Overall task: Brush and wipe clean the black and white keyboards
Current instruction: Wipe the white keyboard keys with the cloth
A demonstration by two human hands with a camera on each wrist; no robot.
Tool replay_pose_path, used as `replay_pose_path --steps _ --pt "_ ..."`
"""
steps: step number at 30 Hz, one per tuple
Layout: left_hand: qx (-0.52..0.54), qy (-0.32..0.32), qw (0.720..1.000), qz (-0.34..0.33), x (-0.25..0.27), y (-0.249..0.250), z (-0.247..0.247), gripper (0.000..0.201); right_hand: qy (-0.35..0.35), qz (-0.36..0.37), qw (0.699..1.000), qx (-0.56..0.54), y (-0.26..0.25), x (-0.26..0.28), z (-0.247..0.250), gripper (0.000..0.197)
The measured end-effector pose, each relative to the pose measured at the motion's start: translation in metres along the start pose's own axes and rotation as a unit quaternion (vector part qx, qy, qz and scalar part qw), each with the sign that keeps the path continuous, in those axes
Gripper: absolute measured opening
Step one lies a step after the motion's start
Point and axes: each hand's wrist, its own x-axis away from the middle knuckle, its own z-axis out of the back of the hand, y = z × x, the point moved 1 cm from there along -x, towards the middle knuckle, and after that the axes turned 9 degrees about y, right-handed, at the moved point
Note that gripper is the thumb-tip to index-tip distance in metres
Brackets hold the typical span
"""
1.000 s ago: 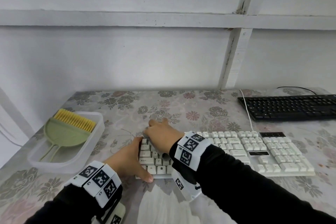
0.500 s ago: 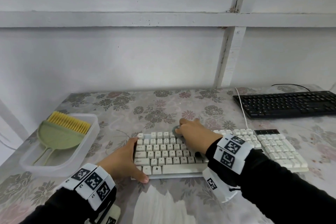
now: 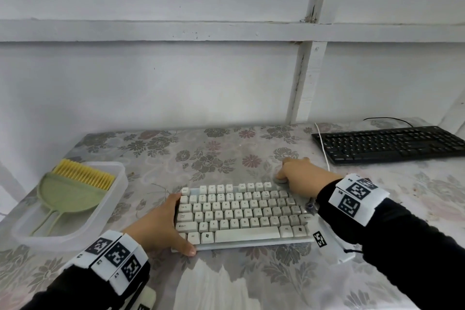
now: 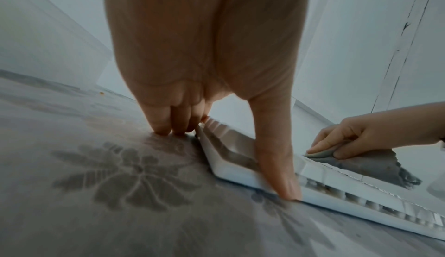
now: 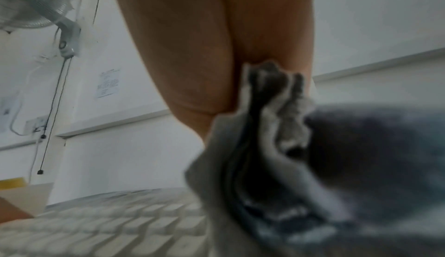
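Observation:
The white keyboard (image 3: 241, 214) lies in front of me on the flowered table. My left hand (image 3: 161, 224) holds its left end, thumb along the front edge (image 4: 277, 166) and fingers curled against the left side. My right hand (image 3: 302, 176) grips a bunched grey cloth (image 4: 361, 162) and presses it on the top key row, right of the middle. In the right wrist view the cloth (image 5: 313, 166) fills the frame, blurred. My right arm hides the keyboard's right part. The black keyboard (image 3: 387, 143) lies at the back right, untouched.
A clear plastic tub (image 3: 118, 166) at the left holds a green dustpan (image 3: 65, 196) and a yellow-bristled brush (image 3: 85, 175). A white cable (image 3: 322, 148) runs from the white keyboard past the black one's left end. The wall stands close behind the table.
My right hand has slid the cloth rightward along the top key row, from the left end to right of the middle. My left hand has kept its hold on the left end.

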Motion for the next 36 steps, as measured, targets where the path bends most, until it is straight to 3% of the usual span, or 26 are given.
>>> replay_pose_path --steps 3,5,10,16,19,25,30,32,36 --pt "0.006 -0.001 1.0 0.003 -0.001 -0.001 -0.001 0.122 -0.017 0.005 1.0 0.012 0.003 0.006 -0.007 0.019" --pt "0.006 0.0 1.0 0.006 -0.001 -0.001 -0.001 0.12 -0.046 0.006 0.998 0.051 -0.002 0.011 -0.019 0.025" --pt "0.006 -0.004 1.0 0.009 -0.004 -0.003 -0.002 0.122 0.016 0.039 0.992 0.122 0.0 0.017 -0.025 0.045" --pt "0.016 -0.006 1.0 0.007 -0.006 -0.006 -0.002 0.125 0.054 0.029 0.982 0.178 0.025 0.024 -0.031 0.037" --pt "0.022 -0.011 1.0 0.006 -0.008 -0.008 -0.003 0.129 0.063 0.037 0.979 0.189 0.045 0.03 -0.028 0.042" --pt "0.022 -0.013 1.0 0.0 -0.007 -0.008 -0.002 0.138 0.048 -0.028 0.984 0.171 0.072 0.047 -0.016 0.041" --pt "0.022 -0.009 1.0 0.001 -0.008 -0.009 -0.003 0.129 -0.002 -0.111 0.989 0.098 0.092 0.046 -0.005 0.035" --pt "0.027 -0.011 1.0 0.0 -0.008 -0.008 -0.003 0.127 0.004 -0.1 0.994 0.046 0.082 0.04 0.0 0.031" --pt "0.038 -0.014 0.999 -0.004 -0.007 -0.007 -0.002 0.128 0.025 0.0 0.998 -0.051 0.031 0.027 -0.001 0.018"
